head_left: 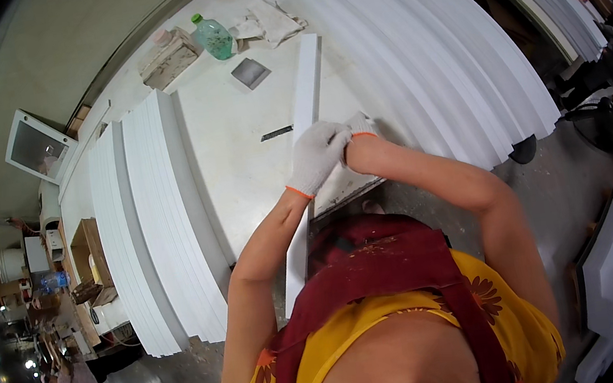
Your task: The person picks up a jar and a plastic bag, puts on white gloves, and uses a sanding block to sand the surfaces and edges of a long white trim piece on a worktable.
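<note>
- The gloved left hand lies over the long white strip, its fingers bent toward the right wrist and meeting the right glove near the orange cuff; whether they pinch the knit or only rest there, I cannot tell.
- The right hand is partly hidden behind the left; how far its fingers are spread, and whether they hold anything, cannot be made out.
- The strip runs lengthwise over the white worktable, its near end reaching past the table edge beside the apron; it lies apart from the stacks on either side.
- Two stacks of white strips stand at left, the inner stack and the outer stack; a broad bank of white lengths fills the right.
- As a judgement, this one strip is partway through handling, being in neither group; which side is finished and which is left, the view does not settle.
- Beyond the hands lie a dark narrow bar and a grey square.
</note>
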Available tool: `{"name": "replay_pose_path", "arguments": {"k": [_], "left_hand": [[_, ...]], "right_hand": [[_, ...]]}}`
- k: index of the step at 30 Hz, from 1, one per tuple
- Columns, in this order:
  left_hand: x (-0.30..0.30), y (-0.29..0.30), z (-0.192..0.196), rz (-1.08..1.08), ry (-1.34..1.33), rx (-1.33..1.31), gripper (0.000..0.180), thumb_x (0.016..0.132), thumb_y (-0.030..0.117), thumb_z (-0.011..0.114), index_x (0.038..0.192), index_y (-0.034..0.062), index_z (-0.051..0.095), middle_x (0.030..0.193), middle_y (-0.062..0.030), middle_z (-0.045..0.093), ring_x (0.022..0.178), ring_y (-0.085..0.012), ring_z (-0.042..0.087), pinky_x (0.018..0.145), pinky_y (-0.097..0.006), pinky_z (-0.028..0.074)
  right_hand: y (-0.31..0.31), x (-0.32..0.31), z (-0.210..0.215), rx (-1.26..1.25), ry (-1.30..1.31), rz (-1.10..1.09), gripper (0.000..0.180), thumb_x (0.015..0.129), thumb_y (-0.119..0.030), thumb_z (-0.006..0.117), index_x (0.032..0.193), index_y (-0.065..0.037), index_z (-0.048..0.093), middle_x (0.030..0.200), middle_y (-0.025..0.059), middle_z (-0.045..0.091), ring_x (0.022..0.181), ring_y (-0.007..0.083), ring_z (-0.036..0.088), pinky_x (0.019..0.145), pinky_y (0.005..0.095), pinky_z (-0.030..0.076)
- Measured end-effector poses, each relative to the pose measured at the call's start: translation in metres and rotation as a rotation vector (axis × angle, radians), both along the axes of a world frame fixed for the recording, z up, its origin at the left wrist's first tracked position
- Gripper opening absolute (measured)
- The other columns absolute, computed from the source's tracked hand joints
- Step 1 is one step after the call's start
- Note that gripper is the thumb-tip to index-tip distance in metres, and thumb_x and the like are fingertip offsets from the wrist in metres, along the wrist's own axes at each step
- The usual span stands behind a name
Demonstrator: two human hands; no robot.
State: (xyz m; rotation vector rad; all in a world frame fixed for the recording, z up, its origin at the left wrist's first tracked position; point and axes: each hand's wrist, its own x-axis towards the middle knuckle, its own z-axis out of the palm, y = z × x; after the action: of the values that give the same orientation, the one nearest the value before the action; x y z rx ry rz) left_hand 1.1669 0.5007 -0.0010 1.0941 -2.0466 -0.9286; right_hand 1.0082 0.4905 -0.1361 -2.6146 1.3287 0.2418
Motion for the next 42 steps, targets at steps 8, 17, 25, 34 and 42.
{"name": "replay_pose_path", "arguments": {"k": [8, 17, 25, 34, 42], "left_hand": [[-0.002, 0.027, 0.020, 0.029, 0.395, 0.618, 0.022, 0.098, 0.023, 0.056, 0.096, 0.0027, 0.065, 0.080, 0.0021, 0.061, 0.070, -0.0069, 0.054, 0.063, -0.023, 0.044], [-0.005, 0.040, 0.009, -0.074, 0.491, 0.676, 0.023, 0.097, 0.026, 0.060, 0.100, 0.0034, 0.062, 0.086, -0.0009, 0.060, 0.075, -0.0099, 0.056, 0.064, -0.025, 0.045], [0.029, 0.030, -0.009, -0.053, 0.146, 0.155, 0.017, 0.095, 0.015, 0.060, 0.102, 0.0005, 0.062, 0.093, -0.0044, 0.063, 0.088, -0.0123, 0.059, 0.078, -0.029, 0.049], [0.022, 0.038, -0.028, 0.307, 0.710, 0.389, 0.026, 0.088, 0.006, 0.070, 0.111, -0.0010, 0.062, 0.098, -0.0049, 0.065, 0.090, -0.0120, 0.061, 0.083, -0.028, 0.051], [0.030, 0.022, -0.034, 0.277, 0.346, 0.024, 0.012, 0.091, 0.006, 0.064, 0.101, -0.0004, 0.063, 0.090, -0.0043, 0.064, 0.082, -0.0109, 0.058, 0.075, -0.026, 0.048]], "right_hand": [[-0.011, 0.020, 0.027, -0.087, 0.052, 0.140, 0.028, 0.090, -0.042, 0.047, 0.103, -0.026, 0.066, 0.108, 0.0023, 0.069, 0.101, 0.0228, 0.062, 0.085, 0.0497, 0.046], [-0.048, 0.001, -0.004, 0.677, -0.635, 0.134, 0.022, 0.079, -0.039, 0.061, 0.099, -0.032, 0.068, 0.105, -0.0044, 0.067, 0.096, 0.0151, 0.062, 0.077, 0.0384, 0.047], [-0.039, 0.055, 0.035, -0.137, -0.623, 0.095, 0.026, 0.078, -0.030, 0.062, 0.093, -0.011, 0.068, 0.093, 0.0113, 0.071, 0.086, 0.0292, 0.069, 0.069, 0.0392, 0.053], [-0.049, 0.077, 0.132, 0.815, -1.998, -1.092, 0.075, 0.092, -0.053, 0.057, 0.150, -0.011, 0.036, 0.141, 0.0116, 0.050, 0.126, 0.0268, 0.049, 0.100, 0.0441, 0.041], [-0.044, 0.081, 0.119, 0.676, -2.093, -1.168, 0.059, 0.094, -0.046, 0.059, 0.139, -0.010, 0.049, 0.128, 0.0073, 0.062, 0.111, 0.0222, 0.060, 0.091, 0.0384, 0.047]]}}
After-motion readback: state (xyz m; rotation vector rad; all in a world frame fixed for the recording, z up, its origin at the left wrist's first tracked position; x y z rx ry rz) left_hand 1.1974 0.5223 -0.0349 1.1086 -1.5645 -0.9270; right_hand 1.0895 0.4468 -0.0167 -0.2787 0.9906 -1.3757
